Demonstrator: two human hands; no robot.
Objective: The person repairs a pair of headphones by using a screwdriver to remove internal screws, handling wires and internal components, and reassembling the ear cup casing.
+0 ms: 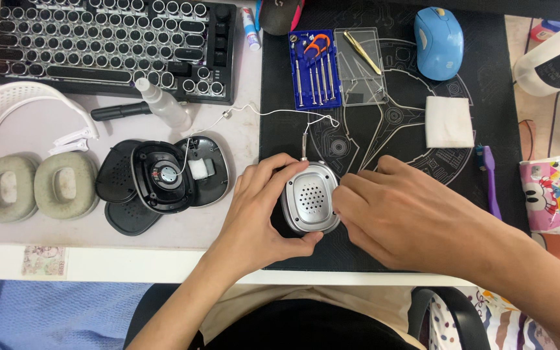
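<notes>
Ear cup: a silver headphone ear cup (310,198) with a perforated inner plate lies face up on the black desk mat (384,214), near its front edge, straight before the person.
Left hand: the left hand (264,207) curls around the cup's left and lower side, thumb and fingers closed on its rim, steadying it.
Right hand: the right hand (396,217) rests at the cup's right edge, fingers bent and touching the rim; I cannot tell whether it pinches a tool or a small part.
Step in hand: by the look of it, the cup is being worked open or its inner plate handled, with disassembly well under way.
Next move: likely calls for a fine, steady grip at the rim while the left hand keeps the cup from sliding.
Cable: a thin white wire (260,111) runs from the cup's stem toward the opened black ear cup (170,174); it could snag.
Nearby parts: two grey ear cushions (37,185) and a white headband (27,104) lie at the left.
Tools: a blue screwdriver set (314,68), its clear lid with tweezers (361,52), a white cloth pad (449,121), a purple pry tool (490,185).
Further off: keyboard (108,45), blue mouse (439,42), small spray bottle (161,104).
</notes>
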